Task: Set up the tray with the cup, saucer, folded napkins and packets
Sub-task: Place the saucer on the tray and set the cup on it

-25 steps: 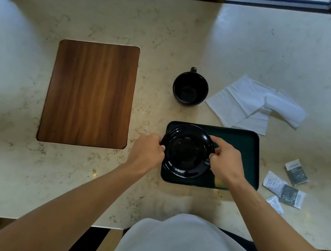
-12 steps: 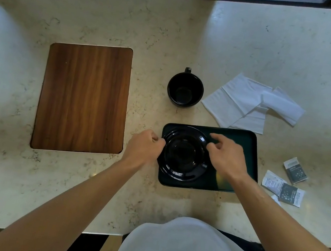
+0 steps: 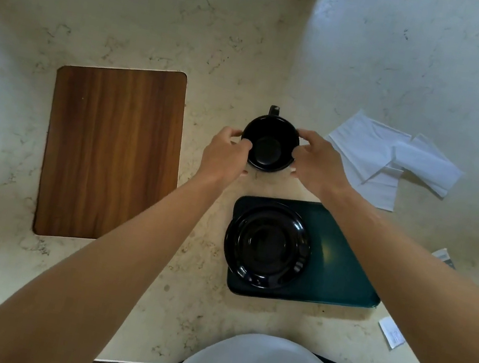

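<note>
The black cup (image 3: pixel 268 146) sits on the counter just behind the tray (image 3: pixel 342 263), my left hand (image 3: pixel 225 155) and right hand (image 3: pixel 315 161) cupped against its sides, fingers curled on the wall. A loose two-sided grip could let it slip or knock the saucer (image 3: pixel 267 245).

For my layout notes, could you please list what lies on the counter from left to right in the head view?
Wooden board → left hand → cup → right hand → napkins.
</note>
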The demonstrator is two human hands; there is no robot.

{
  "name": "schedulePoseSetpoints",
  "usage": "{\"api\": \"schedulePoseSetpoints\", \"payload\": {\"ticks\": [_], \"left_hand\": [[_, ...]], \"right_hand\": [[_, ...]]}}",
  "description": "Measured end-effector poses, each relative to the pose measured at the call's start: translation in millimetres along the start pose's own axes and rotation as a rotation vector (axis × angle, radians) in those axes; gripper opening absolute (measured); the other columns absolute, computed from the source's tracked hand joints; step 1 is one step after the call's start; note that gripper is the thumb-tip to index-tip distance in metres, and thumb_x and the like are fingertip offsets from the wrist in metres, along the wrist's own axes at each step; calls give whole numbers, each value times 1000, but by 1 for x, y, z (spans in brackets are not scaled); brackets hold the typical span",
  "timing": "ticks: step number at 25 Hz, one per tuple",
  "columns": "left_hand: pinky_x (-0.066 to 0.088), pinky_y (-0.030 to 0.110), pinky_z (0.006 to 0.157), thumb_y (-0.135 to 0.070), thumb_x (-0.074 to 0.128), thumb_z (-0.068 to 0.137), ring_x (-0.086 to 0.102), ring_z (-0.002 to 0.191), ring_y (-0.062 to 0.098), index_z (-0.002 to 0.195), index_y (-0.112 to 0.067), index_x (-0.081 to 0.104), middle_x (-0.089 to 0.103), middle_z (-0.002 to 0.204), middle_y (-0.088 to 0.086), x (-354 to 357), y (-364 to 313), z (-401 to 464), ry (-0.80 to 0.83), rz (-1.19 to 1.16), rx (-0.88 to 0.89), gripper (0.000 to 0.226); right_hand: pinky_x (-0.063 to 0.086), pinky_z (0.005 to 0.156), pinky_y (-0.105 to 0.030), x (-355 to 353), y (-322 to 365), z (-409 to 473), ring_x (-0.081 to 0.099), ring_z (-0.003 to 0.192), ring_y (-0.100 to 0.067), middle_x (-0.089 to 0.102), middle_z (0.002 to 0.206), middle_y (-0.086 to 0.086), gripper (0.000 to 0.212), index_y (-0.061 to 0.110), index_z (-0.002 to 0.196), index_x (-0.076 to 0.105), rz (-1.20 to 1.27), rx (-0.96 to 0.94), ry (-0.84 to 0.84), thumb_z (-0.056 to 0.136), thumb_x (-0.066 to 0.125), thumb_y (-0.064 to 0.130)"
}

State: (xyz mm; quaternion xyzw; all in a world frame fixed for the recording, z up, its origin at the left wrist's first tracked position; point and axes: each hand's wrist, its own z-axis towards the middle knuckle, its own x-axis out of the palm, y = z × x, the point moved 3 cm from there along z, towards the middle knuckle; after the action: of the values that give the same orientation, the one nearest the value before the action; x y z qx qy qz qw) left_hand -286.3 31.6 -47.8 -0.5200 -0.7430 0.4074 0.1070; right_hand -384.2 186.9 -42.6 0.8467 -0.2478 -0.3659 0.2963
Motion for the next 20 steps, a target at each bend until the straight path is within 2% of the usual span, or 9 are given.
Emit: {"api": "schedulePoseSetpoints", "payload": {"ticks": [2, 4, 6, 8, 10, 12, 15, 18, 20], "left_hand": [[65, 39, 75, -27, 54, 97, 67, 103, 20, 133, -23, 55, 63, 115, 0, 10, -1, 5, 1, -8, -12, 36], [64, 43, 81, -27, 53, 94, 66, 105, 22, 130, -24, 58, 65, 114, -1, 15, -1, 8, -16, -3, 0, 36], [60, 46, 88, -28, 54, 91, 67, 107, 24, 129, -25, 60, 67, 116, 1, 15, -2, 9, -21, 10, 16, 38], [60, 46, 89, -28, 54, 90, 68, 105, 25, 128, -23, 61, 68, 116, 2, 14, -2, 8, -18, -2, 9, 39], [64, 43, 80, -26, 56, 91, 71, 99, 23, 126, -20, 61, 68, 115, 4, 11, -1, 3, -22, -39, -4, 36], [66, 39, 69, -24, 60, 91, 73, 91, 20, 121, -20, 61, 68, 110, 5, 6, -2, -9, -23, -64, 6, 30], [66, 40, 69, -21, 63, 92, 76, 86, 22, 111, -20, 61, 71, 104, 7, -4, -1, -29, 8, -105, 22, 19], [65, 42, 74, -16, 67, 93, 77, 84, 21, 109, -14, 62, 71, 104, 10, -15, 1, -54, 63, -207, 13, 17], [65, 41, 76, -16, 72, 90, 75, 92, 20, 121, -11, 56, 65, 111, 10, -18, 7, -71, 103, -266, 22, 35]], "right_hand": [[60, 87, -41, 8, -1, 5, 69, 95, -22, 69, 110, -2, 53, 30, 144, 51, 12, -2, 2, 95, 41, 11], [57, 78, -23, 14, -3, 4, 64, 94, -13, 64, 112, 2, 55, 29, 145, 49, 44, -5, -10, 95, 38, 10], [44, 63, -6, 15, -2, 6, 59, 91, -10, 61, 111, 3, 55, 26, 145, 49, 20, -9, -22, 95, 38, 8], [39, 57, -7, 13, 0, 6, 58, 86, -8, 61, 110, 2, 55, 24, 145, 48, -5, -10, -10, 94, 38, 5], [39, 57, -9, 10, 3, 1, 58, 82, -6, 62, 109, 1, 57, 24, 145, 48, -36, -28, 5, 93, 37, 3], [45, 63, -14, 5, 9, -8, 61, 87, -13, 62, 111, -1, 58, 24, 146, 47, -79, -69, 7, 93, 36, 2], [58, 77, -34, -6, 17, -26, 69, 94, -26, 67, 118, -8, 57, 23, 146, 47, -135, -142, 12, 94, 35, 4], [50, 64, -18, -18, 17, -45, 69, 88, -22, 68, 118, -10, 55, 24, 145, 47, -230, -206, 46, 96, 36, 3], [46, 67, -19, -23, 14, -59, 63, 94, -23, 67, 122, -13, 55, 23, 146, 47, -304, -248, 71, 97, 36, 2]]}}
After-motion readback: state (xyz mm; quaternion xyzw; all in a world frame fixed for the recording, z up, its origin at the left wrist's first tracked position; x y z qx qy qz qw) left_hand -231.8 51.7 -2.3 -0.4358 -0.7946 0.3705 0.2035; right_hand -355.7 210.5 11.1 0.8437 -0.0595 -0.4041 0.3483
